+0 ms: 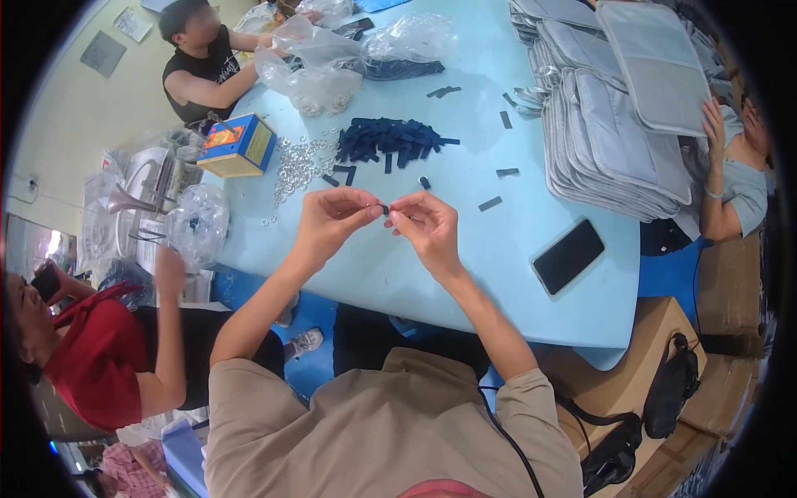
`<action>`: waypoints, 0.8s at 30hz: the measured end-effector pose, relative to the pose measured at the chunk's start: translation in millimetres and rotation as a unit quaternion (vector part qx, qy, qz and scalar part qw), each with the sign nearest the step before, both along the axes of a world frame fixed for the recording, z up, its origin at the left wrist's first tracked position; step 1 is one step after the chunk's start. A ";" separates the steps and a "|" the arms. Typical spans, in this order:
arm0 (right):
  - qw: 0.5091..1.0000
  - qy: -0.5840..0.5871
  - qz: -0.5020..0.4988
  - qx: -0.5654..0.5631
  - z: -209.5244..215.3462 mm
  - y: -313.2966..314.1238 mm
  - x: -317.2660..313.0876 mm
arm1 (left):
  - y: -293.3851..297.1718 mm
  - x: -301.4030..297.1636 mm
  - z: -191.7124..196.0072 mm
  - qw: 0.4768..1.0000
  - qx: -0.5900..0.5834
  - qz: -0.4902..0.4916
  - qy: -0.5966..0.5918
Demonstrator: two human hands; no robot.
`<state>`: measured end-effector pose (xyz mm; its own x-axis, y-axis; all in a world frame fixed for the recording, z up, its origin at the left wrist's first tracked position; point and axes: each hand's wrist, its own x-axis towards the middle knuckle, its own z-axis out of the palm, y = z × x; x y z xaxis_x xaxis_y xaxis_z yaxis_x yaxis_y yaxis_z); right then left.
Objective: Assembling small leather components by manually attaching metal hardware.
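My left hand (339,217) and my right hand (428,231) meet over the near part of the table, both pinching a small dark fabric strip (383,210) between thumb and forefinger. Fingertips cover most of the strip, so whether a ring is on it cannot be made out. Just beyond my hands lies a heap of short navy fabric strips (390,141). Left of that heap, many silvery rings (300,168) are scattered. One small dark folded piece (424,182) rests apart, a little beyond my right hand.
A blue and yellow box (241,148) stands by the rings. Clear plastic bags (311,66) lie at the far side, near a person in black. Stacked grey padded covers (610,141) fill the right, where another person holds one up. A phone (569,256) lies front right.
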<state>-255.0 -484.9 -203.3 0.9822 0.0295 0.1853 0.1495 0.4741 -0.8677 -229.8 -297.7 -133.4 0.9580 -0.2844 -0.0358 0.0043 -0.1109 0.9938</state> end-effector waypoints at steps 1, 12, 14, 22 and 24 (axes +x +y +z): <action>1.000 -0.002 0.001 0.002 -0.2 0.9 -0.4 | 0.2 -1.8 0.1 1.000 -0.004 -0.001 0.001; 0.996 -0.059 -0.048 -0.041 -1.2 6.2 -1.8 | 1.3 -6.7 -12.2 0.999 -0.012 0.018 -0.030; 0.994 -0.070 -0.066 -0.054 1.0 6.5 -2.4 | 2.0 -7.1 -14.1 0.999 -0.012 0.023 -0.028; 0.992 -0.060 -0.075 -0.077 -3.7 9.9 -2.9 | 0.8 -11.4 -18.0 0.995 0.022 0.011 -0.101; 0.993 -0.050 -0.075 -0.079 -3.2 9.8 -3.0 | -1.4 -13.7 -15.3 0.993 0.027 0.012 -0.114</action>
